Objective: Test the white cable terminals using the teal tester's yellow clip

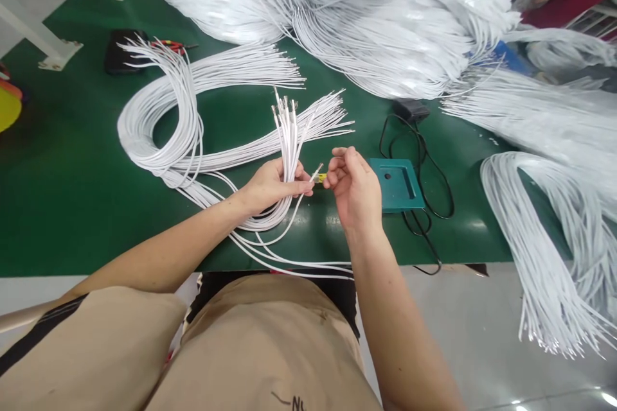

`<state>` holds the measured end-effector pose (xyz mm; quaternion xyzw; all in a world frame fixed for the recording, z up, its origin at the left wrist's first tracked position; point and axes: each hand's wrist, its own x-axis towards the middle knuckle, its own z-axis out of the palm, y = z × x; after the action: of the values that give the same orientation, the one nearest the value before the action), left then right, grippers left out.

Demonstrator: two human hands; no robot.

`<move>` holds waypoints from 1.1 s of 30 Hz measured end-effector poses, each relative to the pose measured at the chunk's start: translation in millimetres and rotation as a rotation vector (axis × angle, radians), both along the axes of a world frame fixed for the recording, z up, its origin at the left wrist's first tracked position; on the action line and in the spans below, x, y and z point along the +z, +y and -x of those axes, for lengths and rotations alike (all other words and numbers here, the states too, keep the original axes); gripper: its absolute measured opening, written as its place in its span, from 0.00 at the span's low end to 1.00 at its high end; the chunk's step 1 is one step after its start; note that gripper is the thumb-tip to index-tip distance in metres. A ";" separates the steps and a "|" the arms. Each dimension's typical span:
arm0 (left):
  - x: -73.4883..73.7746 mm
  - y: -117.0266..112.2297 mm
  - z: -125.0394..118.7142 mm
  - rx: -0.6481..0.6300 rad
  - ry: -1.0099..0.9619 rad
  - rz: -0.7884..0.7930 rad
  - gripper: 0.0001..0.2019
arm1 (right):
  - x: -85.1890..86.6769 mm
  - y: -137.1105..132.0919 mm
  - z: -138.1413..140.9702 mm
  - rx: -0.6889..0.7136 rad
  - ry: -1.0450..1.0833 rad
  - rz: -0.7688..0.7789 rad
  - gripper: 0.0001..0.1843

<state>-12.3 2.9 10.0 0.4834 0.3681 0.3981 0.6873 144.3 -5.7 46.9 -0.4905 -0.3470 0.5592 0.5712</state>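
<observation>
My left hand (272,185) is closed around a bunch of white cables (289,135) whose metal-tipped ends stand upright above my fist. One cable end (315,173) sticks out toward my right hand. My right hand (354,186) pinches a small yellow piece (322,178) at that cable's tip. The cables trail down from my fist and loop over the green table's (72,160) front edge. A coiled bundle of white cables (159,122) lies just left of my hands.
A teal fixture block (398,185) with a black cord (434,192) sits right of my right hand. Large heaps of white cables (385,19) fill the back, and another bundle (544,257) hangs off the right edge. A black pouch (123,51) lies far left.
</observation>
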 end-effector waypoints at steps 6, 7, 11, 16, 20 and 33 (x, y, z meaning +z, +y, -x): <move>-1.9 -0.1 1.3 0.049 0.128 -0.068 0.17 | -6.6 -13.6 1.8 0.117 -0.504 0.038 0.19; -2.4 0.1 1.5 0.049 0.149 -0.079 0.17 | -7.7 -13.6 2.0 0.102 -0.545 0.015 0.16; -3.1 0.6 1.5 0.013 0.146 -0.042 0.17 | -6.8 -8.9 -1.1 -0.110 -0.511 -0.083 0.16; -3.9 0.5 1.0 0.018 0.143 -0.050 0.17 | -5.9 -9.9 -1.7 -0.014 -0.344 0.009 0.16; -3.0 -1.3 -0.7 0.012 0.097 -0.045 0.15 | -11.4 -12.3 2.8 0.032 -0.184 0.044 0.11; -0.7 -4.0 -3.7 -0.068 0.050 -0.006 0.16 | -8.0 -2.9 -3.1 0.191 0.119 0.214 0.15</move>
<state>-8.6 -1.1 9.3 0.5074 0.3675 0.3635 0.6895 147.5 -8.6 38.9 -0.4794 -0.2960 0.6727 0.4796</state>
